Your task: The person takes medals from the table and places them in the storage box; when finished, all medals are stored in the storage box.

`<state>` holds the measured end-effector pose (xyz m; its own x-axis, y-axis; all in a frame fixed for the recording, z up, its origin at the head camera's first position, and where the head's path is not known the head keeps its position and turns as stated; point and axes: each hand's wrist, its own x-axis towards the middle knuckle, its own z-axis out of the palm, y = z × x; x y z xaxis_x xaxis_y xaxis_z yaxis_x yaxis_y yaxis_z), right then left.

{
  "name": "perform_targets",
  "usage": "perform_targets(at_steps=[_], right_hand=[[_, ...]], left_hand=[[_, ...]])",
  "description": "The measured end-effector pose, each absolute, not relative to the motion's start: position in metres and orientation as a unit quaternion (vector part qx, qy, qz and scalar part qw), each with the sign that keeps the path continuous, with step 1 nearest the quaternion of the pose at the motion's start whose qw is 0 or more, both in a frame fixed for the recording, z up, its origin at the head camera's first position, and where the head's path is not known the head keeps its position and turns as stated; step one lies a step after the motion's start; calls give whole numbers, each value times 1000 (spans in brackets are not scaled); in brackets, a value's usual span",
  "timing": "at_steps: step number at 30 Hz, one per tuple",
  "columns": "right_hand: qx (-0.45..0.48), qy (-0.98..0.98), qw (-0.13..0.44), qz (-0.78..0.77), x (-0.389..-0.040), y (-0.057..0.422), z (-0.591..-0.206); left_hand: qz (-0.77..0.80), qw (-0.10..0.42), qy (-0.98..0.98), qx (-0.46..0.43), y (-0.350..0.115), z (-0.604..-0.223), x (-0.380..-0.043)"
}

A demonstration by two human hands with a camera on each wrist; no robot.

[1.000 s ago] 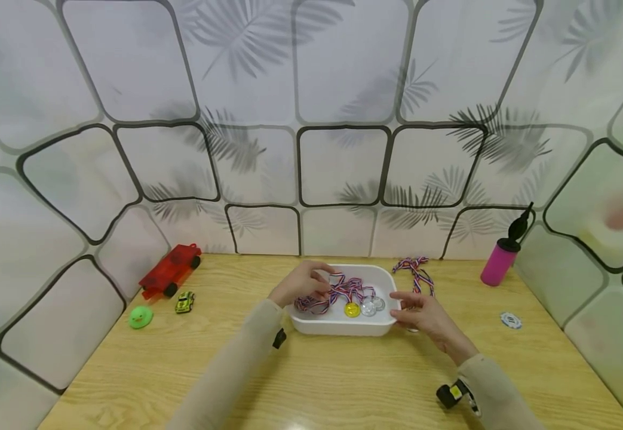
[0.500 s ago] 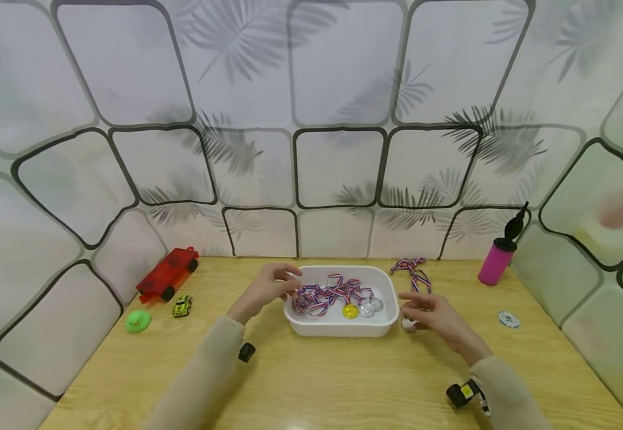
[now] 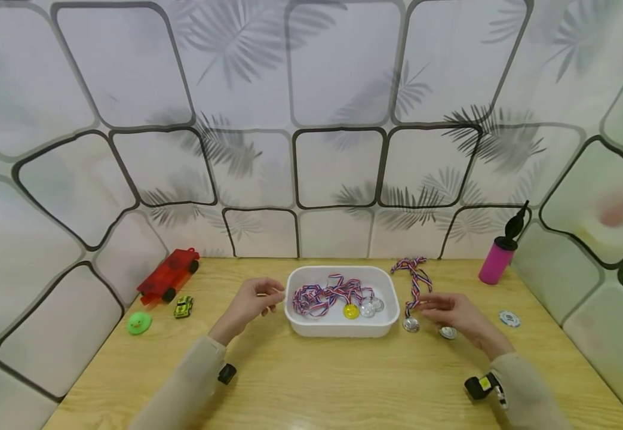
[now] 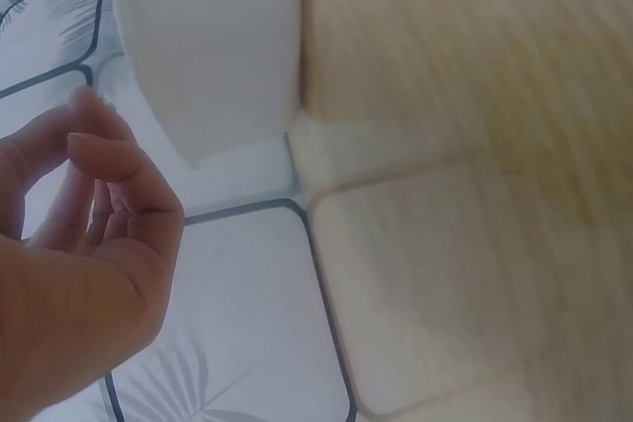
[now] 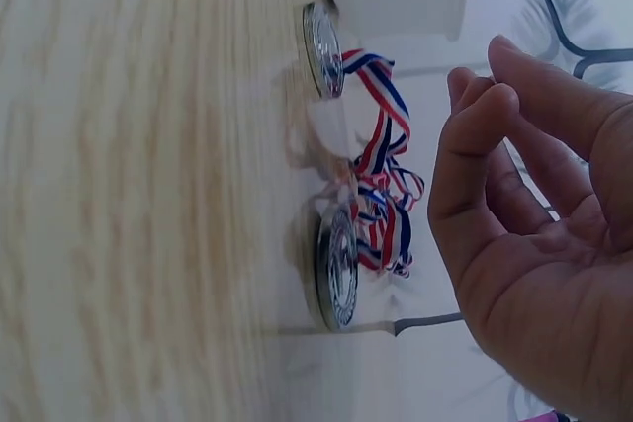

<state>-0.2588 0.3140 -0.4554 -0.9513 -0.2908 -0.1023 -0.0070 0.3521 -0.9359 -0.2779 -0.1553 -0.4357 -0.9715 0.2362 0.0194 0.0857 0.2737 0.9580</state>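
Beside the left rim of a white tray (image 3: 343,329), my left hand (image 3: 252,301) is raised with loosely curled fingers and nothing in them. Inside the tray lie a gold medal (image 3: 351,311), two silver medals (image 3: 367,309) and their tangled red, white and blue ribbons (image 3: 316,297). To the tray's right, a silver medal (image 3: 410,324) lies on the table with its ribbon (image 3: 416,278) stretched toward the back. A second silver medal (image 3: 448,332) is partly hidden under my right hand (image 3: 459,319). That hand hovers over the medals, fingers loosely bent, holding nothing in the right wrist view.
At the back left are a red toy trailer (image 3: 169,276), a small yellow toy car (image 3: 183,307) and a green rubber duck (image 3: 139,322). A pink hand pump (image 3: 496,263) stands at the back right, with a poker chip (image 3: 509,318) in front of it. A patterned curtain (image 3: 338,167) encloses the wooden table.
My left hand has moved left, out of the tray to beside it. The right hand has drawn away from the tray's right rim, uncovering the silver medals on the table.
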Motion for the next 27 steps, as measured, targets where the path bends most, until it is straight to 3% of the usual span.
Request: perform_targets(at_steps=[11,27], right_hand=[[-87,834,129,-529,-263,316,-452],[-158,857,165,-463,-273,296,-462]], left_hand=[[584,88,800,104,-155,-444,-267],[584,121,795,110,-151,-445,-269]])
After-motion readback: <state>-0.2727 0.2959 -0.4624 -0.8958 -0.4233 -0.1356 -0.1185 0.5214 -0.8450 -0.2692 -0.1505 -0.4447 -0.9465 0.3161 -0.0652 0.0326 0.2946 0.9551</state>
